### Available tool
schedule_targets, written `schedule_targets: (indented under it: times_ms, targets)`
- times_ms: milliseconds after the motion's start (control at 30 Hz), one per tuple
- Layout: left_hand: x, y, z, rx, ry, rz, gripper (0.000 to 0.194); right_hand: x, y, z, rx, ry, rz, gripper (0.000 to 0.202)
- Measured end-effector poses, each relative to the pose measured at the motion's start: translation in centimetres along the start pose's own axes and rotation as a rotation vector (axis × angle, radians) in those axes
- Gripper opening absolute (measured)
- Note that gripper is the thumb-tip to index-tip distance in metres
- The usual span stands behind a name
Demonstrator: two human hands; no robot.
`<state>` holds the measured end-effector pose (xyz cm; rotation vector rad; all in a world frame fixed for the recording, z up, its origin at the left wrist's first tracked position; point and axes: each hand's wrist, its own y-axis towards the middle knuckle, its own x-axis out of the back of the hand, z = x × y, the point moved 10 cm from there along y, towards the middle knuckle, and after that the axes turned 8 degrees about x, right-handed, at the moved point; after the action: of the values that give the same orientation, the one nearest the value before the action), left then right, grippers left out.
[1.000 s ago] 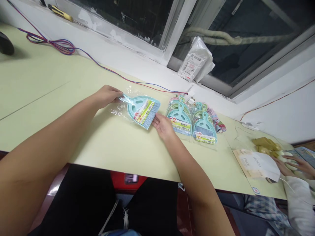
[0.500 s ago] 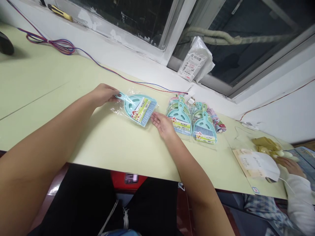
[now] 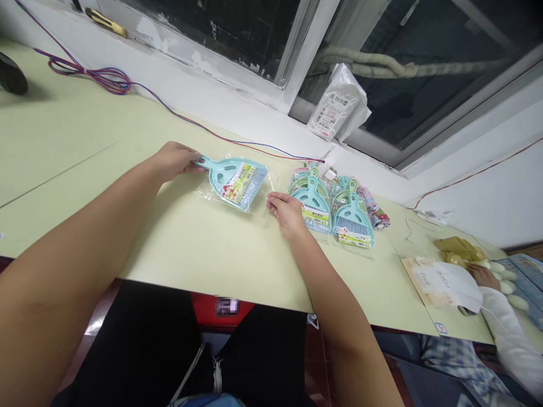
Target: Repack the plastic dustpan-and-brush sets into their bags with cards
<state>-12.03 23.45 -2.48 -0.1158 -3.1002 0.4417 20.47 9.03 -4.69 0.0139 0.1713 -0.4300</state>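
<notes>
In the head view, a light-blue dustpan and brush set (image 3: 223,174) with a yellow-green printed label is inside a clear plastic bag (image 3: 254,207) over the table. My left hand (image 3: 177,160) is closed around its handle end on the left. On the other side, my right hand (image 3: 287,212) pinches the open-looking far edge of the bag between thumb and fingers. Just right of that hand lie two overlapping rows of similar bagged sets, one front set (image 3: 313,199) partly behind my hand and another front set (image 3: 353,215) beside it.
A red and blue cable (image 3: 178,117) runs along the wall. A screwdriver (image 3: 106,22) and a white plastic package (image 3: 337,104) are on the window ledge. At right, a co-worker's hand (image 3: 486,277) is near pale oval items and a white paper-like piece (image 3: 449,282).
My right hand has moved slightly right, off the brush end, and its fingers have closed on the bag edge. The set has shifted a little left. The co-worker's hand has moved left.
</notes>
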Motion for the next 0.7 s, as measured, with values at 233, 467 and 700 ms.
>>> schedule_targets:
  times_ms: [233, 467, 700]
  targets:
    - [0.4, 0.8, 0.4, 0.003, -0.054, -0.010, 0.007, -1.0, -1.3, -0.9, -0.123, -0.005, 0.060, 0.041]
    - [0.8, 0.7, 0.5, 0.027, -0.045, -0.031, 0.010, -2.3, -2.5, -0.8, -0.162, -0.159, 0.182, 0.048]
    - [1.2, 1.2, 1.3, 0.028, -0.011, -0.036, 0.008, -2.1, -1.8, -1.0, -0.067, -0.332, 0.212, 0.035]
